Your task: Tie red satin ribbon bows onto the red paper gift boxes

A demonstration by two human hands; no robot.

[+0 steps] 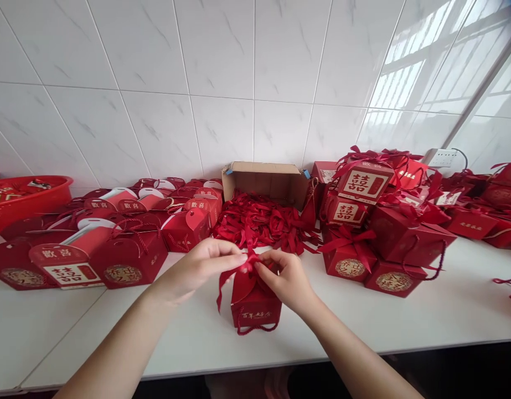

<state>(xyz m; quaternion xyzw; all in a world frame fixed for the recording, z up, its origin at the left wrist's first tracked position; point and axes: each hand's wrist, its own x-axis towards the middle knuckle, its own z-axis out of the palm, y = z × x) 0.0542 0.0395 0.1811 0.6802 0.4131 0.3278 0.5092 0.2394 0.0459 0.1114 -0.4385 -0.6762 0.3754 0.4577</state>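
Observation:
A small red gift box (255,308) with gold lettering and a red cord handle stands on the white table (404,321) in front of me. A red ribbon (242,269) lies over its top, with one tail hanging down the box's left side. My left hand (201,266) pinches the ribbon from the left. My right hand (286,277) pinches it from the right. The fingertips of both hands meet at the ribbon above the box.
A loose pile of red ribbons (263,224) spills from an open cardboard box (266,180) behind. Untied red boxes (126,233) lie to the left, ribbon-tied boxes (375,233) are stacked to the right. A red basin (26,199) sits far left. A tiled wall rises behind.

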